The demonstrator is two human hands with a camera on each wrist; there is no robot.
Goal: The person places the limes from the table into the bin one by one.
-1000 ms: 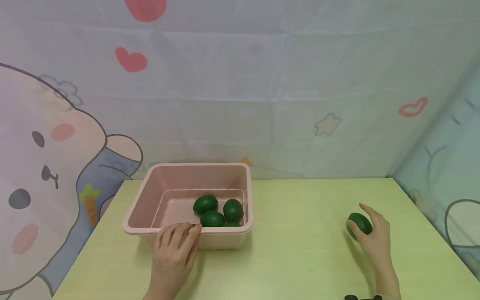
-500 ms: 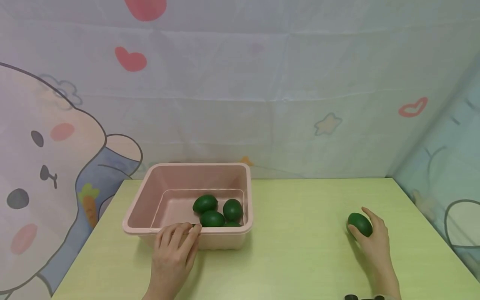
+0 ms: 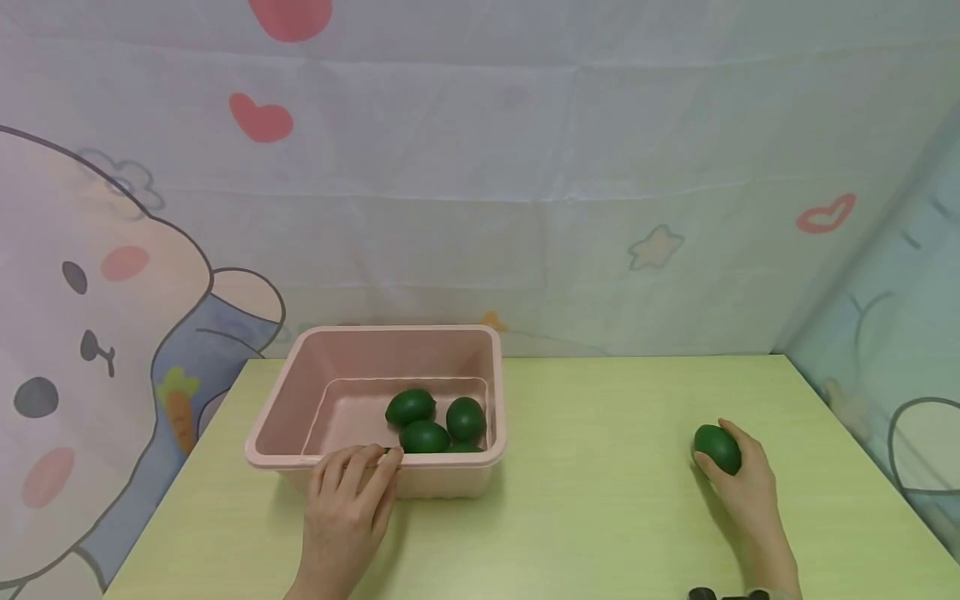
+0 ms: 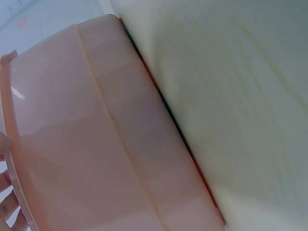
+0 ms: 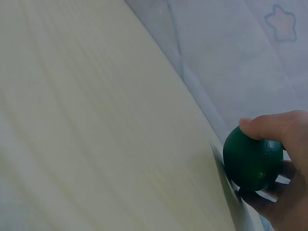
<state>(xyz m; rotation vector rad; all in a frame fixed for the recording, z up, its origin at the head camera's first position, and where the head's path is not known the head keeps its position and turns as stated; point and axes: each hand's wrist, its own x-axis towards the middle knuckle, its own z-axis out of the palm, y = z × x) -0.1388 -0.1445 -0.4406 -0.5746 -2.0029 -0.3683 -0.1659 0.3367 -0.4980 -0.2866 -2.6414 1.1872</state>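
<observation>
My right hand (image 3: pixel 746 483) holds a dark green lime (image 3: pixel 717 450) at the right side of the table, thumb on one side and fingers on the other. In the right wrist view the lime (image 5: pixel 252 159) sits between thumb and fingers, close to the tabletop; I cannot tell whether it touches. My left hand (image 3: pixel 345 508) grips the front rim of a pink plastic basin (image 3: pixel 442 479), its fingers hooked over the edge. Several more green limes (image 3: pixel 424 437) lie inside the basin, towards its right; the front wall partly hides one.
The light green table (image 3: pixel 592 467) runs back to a printed cloth backdrop (image 3: pixel 570 183). Bare tabletop lies between the basin and my right hand. A side cloth (image 3: pixel 900 358) stands along the right edge.
My right hand's fingers have drawn in around the lime, which has shifted very slightly left. The left hand and the basin stay where they were.
</observation>
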